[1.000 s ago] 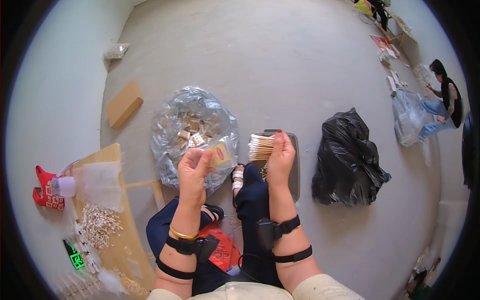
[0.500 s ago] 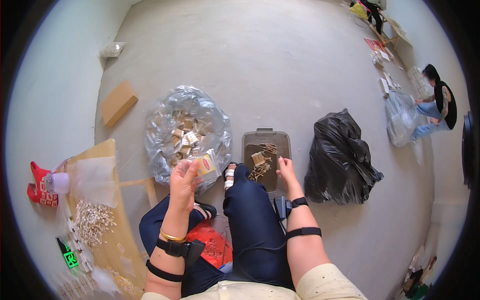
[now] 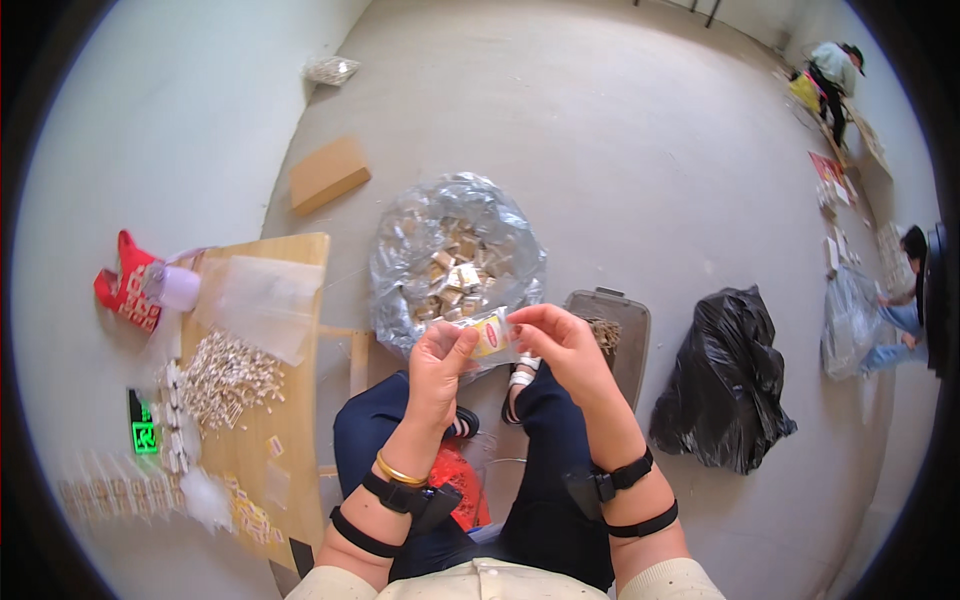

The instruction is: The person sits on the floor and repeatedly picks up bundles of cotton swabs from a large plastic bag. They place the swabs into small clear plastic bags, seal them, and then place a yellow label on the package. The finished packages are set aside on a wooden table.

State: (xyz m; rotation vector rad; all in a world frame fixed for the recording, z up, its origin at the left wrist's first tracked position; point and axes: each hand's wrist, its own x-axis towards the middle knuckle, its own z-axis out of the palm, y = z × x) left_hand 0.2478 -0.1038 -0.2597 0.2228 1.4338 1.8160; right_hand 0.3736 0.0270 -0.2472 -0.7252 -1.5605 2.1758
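Note:
In front of me my left hand (image 3: pixel 440 358) grips a small clear plastic bag (image 3: pixel 490 336) with a yellow and red printed card in it. My right hand (image 3: pixel 562 345) has its fingers closed in a pinch at the bag's right edge. Below and beyond the hands stands a large clear plastic sack (image 3: pixel 400 235), full of small packets (image 3: pixel 462 275). Partly behind my right hand is a grey tub (image 3: pixel 630 365) with brown sticks inside; much of its contents is hidden.
On the left, a wooden table (image 3: pixel 303 410) bears a heap of cotton swabs (image 3: pixel 228 378), clear sheets (image 3: pixel 262 300) and small cards (image 3: pixel 252 515). A black plastic bag (image 3: pixel 728 380) lies right, a cardboard box (image 3: pixel 328 175) far left. Two people (image 3: pixel 838 75) work along the right wall.
My right hand has come up from over the tub to the small bag's edge. My left hand still holds the bag. The view has turned, shifting the scene rightward.

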